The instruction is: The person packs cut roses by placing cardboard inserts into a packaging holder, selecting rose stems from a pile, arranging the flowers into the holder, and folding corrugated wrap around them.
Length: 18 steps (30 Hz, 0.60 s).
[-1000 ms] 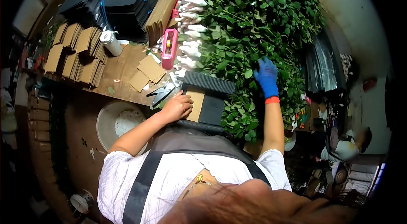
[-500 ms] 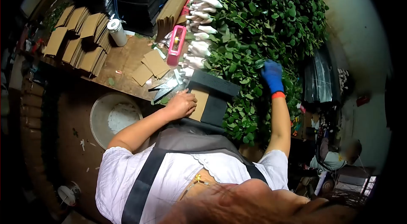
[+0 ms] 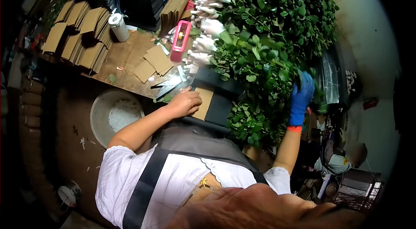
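My bare left hand is at the left edge of a brown cardboard piece, its fingers curled onto it. The cardboard lies on a black sheet with a raised black fold along its far side. My right hand, in a blue glove with an orange cuff, closes around the leafy end of a long stem. That stem stretches leftward over the green foliage, blurred by motion. At its far end is a white-sleeved bud.
Other white-sleeved buds line the foliage. Left of them are a pink tape dispenser, scissors, loose cardboard, cardboard stacks and a white bottle. A pale bucket stands below; a person is at right.
My right hand has moved right and toward me, drawing a stem across the foliage. My left hand stays at the cardboard.
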### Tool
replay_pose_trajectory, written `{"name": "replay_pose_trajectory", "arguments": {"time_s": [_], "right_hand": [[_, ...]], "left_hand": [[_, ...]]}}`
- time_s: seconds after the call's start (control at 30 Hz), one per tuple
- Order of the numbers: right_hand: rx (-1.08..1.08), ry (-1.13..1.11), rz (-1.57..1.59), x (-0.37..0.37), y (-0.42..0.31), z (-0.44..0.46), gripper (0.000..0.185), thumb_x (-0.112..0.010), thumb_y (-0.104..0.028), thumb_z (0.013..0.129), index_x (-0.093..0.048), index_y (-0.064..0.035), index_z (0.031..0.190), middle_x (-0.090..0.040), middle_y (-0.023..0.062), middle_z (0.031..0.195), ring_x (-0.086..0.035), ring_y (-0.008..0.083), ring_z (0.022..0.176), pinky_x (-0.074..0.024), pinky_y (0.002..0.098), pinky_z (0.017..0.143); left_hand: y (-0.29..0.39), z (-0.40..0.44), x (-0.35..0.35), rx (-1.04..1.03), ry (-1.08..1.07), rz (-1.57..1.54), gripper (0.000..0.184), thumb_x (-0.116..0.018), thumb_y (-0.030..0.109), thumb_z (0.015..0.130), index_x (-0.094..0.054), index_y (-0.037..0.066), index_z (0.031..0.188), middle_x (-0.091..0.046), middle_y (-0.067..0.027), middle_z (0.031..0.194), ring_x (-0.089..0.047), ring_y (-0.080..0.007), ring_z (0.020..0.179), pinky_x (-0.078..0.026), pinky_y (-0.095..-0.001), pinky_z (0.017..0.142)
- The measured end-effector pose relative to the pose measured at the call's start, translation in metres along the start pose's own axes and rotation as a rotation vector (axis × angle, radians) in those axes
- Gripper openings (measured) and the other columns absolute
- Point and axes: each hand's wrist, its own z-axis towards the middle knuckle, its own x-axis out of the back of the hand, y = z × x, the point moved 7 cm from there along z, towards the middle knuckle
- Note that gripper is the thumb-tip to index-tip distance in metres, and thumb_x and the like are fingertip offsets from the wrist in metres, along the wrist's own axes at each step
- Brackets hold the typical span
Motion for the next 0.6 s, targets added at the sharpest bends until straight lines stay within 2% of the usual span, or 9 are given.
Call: {"name": "replay_pose_trajectory", "arguments": {"time_s": [0.07, 0.1, 0.17, 0.23, 0.3, 0.43, 0.47, 0.5, 0.6], "right_hand": [[-0.128, 0.030, 0.260, 0.000, 0.018, -0.041, 0.047, -0.064, 0.001, 0.082, -0.065, -0.0127, 0.127, -0.062, 0.0149, 0.130, -0.058, 0.0353, 0.120, -0.0447, 0.0438, 0.104], [-0.079, -0.105, 0.280, 0.007, 0.006, -0.052, 0.046, -0.064, 0.002, 0.082, -0.065, -0.0122, 0.125, -0.062, 0.0149, 0.129, -0.058, 0.0355, 0.119, -0.0455, 0.0434, 0.103], [-0.021, -0.324, 0.423, 0.016, -0.027, -0.071, 0.042, -0.064, 0.003, 0.081, -0.068, -0.0113, 0.119, -0.065, 0.0143, 0.121, -0.060, 0.0356, 0.113, -0.0474, 0.0435, 0.098], [-0.096, -0.545, 0.612, 0.000, -0.031, -0.113, 0.031, -0.068, -0.001, 0.082, -0.071, -0.0105, 0.111, -0.069, 0.0147, 0.108, -0.063, 0.0363, 0.102, -0.0509, 0.0438, 0.089], [-0.137, -0.806, 0.481, -0.023, -0.029, -0.167, 0.029, -0.070, -0.009, 0.085, -0.070, -0.0107, 0.114, -0.069, 0.0150, 0.110, -0.064, 0.0370, 0.102, -0.0529, 0.0424, 0.089], [-0.111, -1.024, 0.458, -0.059, -0.037, -0.248, 0.026, -0.070, -0.018, 0.086, -0.071, -0.0126, 0.111, -0.070, 0.0142, 0.107, -0.065, 0.0366, 0.097, -0.0531, 0.0442, 0.087], [-0.119, -1.076, 0.433, -0.066, -0.041, -0.256, 0.025, -0.071, -0.020, 0.085, -0.072, -0.0139, 0.109, -0.070, 0.0137, 0.106, -0.065, 0.0368, 0.097, -0.0528, 0.0453, 0.087], [-0.096, -1.119, 0.390, -0.067, -0.047, -0.255, 0.027, -0.072, -0.022, 0.084, -0.072, -0.0147, 0.110, -0.070, 0.0134, 0.106, -0.066, 0.0366, 0.098, -0.0530, 0.0452, 0.087], [-0.080, -1.284, 0.302, -0.069, -0.042, -0.236, 0.038, -0.074, -0.032, 0.078, -0.073, -0.0185, 0.113, -0.072, 0.0122, 0.108, -0.067, 0.0357, 0.100, -0.0542, 0.0446, 0.088]], "left_hand": [[0.000, -0.003, 0.001, 0.075, -0.072, -0.041, 0.035, -0.074, 0.023, 0.083, -0.067, 0.010, 0.115, -0.067, -0.0070, 0.114, -0.062, -0.0271, 0.115, -0.039, -0.0554, 0.109], [-0.002, -0.005, 0.000, 0.108, -0.077, -0.046, 0.048, -0.078, 0.028, 0.081, -0.064, 0.010, 0.123, -0.065, -0.0102, 0.124, -0.060, -0.0288, 0.119, -0.035, -0.0546, 0.113], [0.000, -0.009, 0.013, 0.084, 0.122, -0.243, 0.062, -0.080, 0.036, 0.077, -0.062, 0.010, 0.130, -0.065, -0.0105, 0.115, -0.061, -0.0301, 0.114, -0.027, -0.0566, 0.119], [-0.015, -0.013, 0.000, 0.163, -0.003, -0.230, 0.078, -0.084, 0.043, 0.072, -0.057, 0.010, 0.137, -0.063, -0.0111, 0.130, -0.055, -0.0295, 0.127, -0.022, -0.0560, 0.121], [-0.003, -0.008, 0.008, 0.067, -0.030, -0.111, 0.091, -0.085, 0.047, 0.071, -0.048, 0.009, 0.145, -0.059, -0.0097, 0.141, -0.051, -0.0283, 0.134, -0.018, -0.0573, 0.122], [-0.003, -0.005, 0.011, 0.160, -0.078, -0.253, 0.112, -0.086, 0.051, 0.070, -0.027, 0.012, 0.157, -0.062, -0.0118, 0.136, -0.059, -0.0306, 0.126, -0.017, -0.0574, 0.122], [-0.002, -0.005, 0.010, 0.142, -0.080, -0.241, 0.104, -0.085, 0.050, 0.072, -0.033, 0.013, 0.155, -0.062, -0.0106, 0.135, -0.057, -0.0291, 0.128, -0.017, -0.0590, 0.121], [-0.002, -0.006, 0.011, 0.137, -0.055, -0.231, 0.073, -0.082, 0.045, 0.077, -0.058, 0.014, 0.138, -0.063, -0.0092, 0.133, -0.053, -0.0294, 0.132, -0.018, -0.0608, 0.120], [0.003, -0.009, 0.006, 0.045, -0.106, -0.159, 0.024, -0.079, 0.035, 0.081, -0.078, 0.013, 0.091, -0.064, -0.0092, 0.130, -0.049, -0.0312, 0.136, -0.020, -0.0638, 0.117]]}}
